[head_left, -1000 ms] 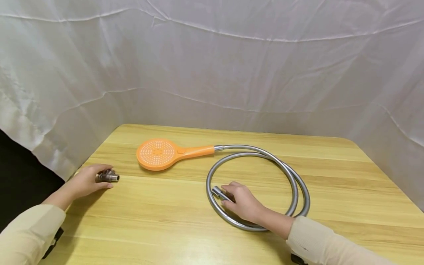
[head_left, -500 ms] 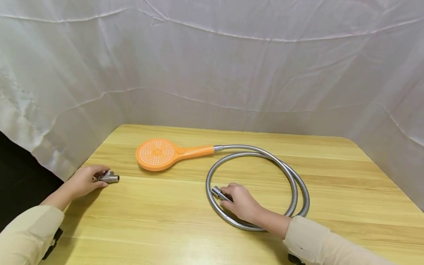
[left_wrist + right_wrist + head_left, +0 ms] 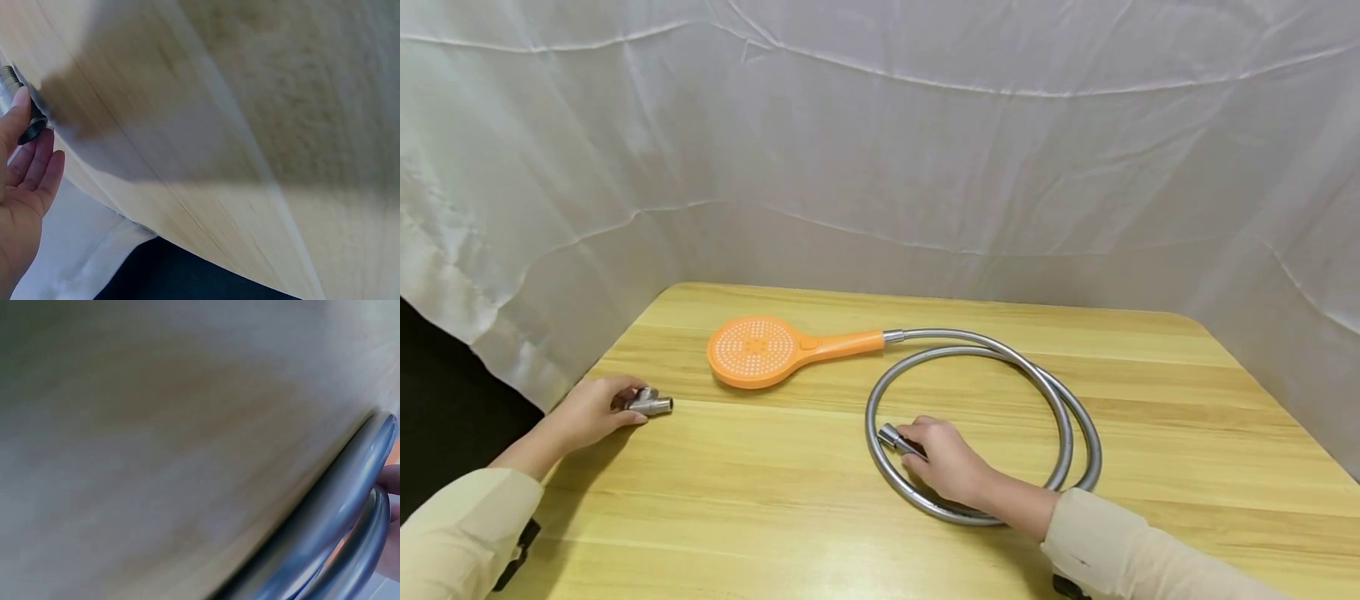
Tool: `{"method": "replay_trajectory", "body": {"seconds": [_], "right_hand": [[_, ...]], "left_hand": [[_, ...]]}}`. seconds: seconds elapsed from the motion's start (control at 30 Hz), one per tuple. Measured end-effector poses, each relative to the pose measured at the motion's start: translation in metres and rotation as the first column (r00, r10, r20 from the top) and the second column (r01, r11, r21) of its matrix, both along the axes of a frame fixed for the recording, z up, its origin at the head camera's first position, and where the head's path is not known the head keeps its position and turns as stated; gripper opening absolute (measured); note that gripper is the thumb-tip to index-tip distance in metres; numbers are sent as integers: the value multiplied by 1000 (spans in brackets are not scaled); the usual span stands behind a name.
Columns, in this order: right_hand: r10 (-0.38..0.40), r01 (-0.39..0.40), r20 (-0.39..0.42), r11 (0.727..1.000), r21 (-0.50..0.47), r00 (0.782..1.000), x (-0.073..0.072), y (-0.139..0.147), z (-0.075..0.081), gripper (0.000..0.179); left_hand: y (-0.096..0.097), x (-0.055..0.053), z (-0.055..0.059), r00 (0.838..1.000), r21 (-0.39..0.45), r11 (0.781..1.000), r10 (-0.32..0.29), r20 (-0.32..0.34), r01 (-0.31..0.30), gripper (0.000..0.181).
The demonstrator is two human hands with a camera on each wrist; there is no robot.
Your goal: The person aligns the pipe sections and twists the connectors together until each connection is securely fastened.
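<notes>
At the table's left side, my left hand (image 3: pixel 589 410) pinches a small metal angle valve (image 3: pixel 652 404) between thumb and fingers. A threaded end of the valve (image 3: pixel 9 78) and a dark round opening show in the left wrist view. My right hand (image 3: pixel 951 460) grips the free end of a silver shower hose (image 3: pixel 874 400), just behind its metal connector (image 3: pixel 890 435). The hose lies coiled in loops around that hand. Its other end joins the handle of an orange shower head (image 3: pixel 754 352), which lies face up with its nozzles showing. In the right wrist view, hose loops (image 3: pixel 337 506) partly cover the fingers.
Everything lies on a light wood-grain table (image 3: pixel 760 500). A pale cloth curtain (image 3: pixel 880 167) hangs behind it and along both sides. Past the left edge, a dark gap (image 3: pixel 452 408) shows below the cloth.
My left fingers have shifted back a little along the valve, so more of its body shows. The right hand and hose end stay nearly where they were; the shower head lies still.
</notes>
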State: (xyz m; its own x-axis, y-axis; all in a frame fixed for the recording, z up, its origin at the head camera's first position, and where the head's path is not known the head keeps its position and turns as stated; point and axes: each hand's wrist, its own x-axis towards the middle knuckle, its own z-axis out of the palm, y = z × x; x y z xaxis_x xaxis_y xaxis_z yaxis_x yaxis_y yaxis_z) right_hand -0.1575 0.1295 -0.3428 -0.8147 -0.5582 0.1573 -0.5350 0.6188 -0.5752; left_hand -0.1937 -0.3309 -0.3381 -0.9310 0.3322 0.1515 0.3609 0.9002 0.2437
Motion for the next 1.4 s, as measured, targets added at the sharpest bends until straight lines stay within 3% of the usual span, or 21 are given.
{"method": "replay_trajectory", "body": {"seconds": [0.33,0.73,1.1,1.4], "right_hand": [[34,-34,-32,999,15,999,2,4,2,33],[65,-62,-78,997,39,995,2,5,3,35],[13,-13,-1,1000,-21,1000,5,0,5,35],[14,-14,3,996,-85,1000,6,-6,0,10]], "left_hand": [[20,-1,7,1000,89,996,-7,-4,8,37],[36,-4,13,999,118,992,-37,-11,38,40],[50,-6,16,997,136,988,-79,-3,79,39],[60,-9,12,996,143,986,-85,2,84,40]]}}
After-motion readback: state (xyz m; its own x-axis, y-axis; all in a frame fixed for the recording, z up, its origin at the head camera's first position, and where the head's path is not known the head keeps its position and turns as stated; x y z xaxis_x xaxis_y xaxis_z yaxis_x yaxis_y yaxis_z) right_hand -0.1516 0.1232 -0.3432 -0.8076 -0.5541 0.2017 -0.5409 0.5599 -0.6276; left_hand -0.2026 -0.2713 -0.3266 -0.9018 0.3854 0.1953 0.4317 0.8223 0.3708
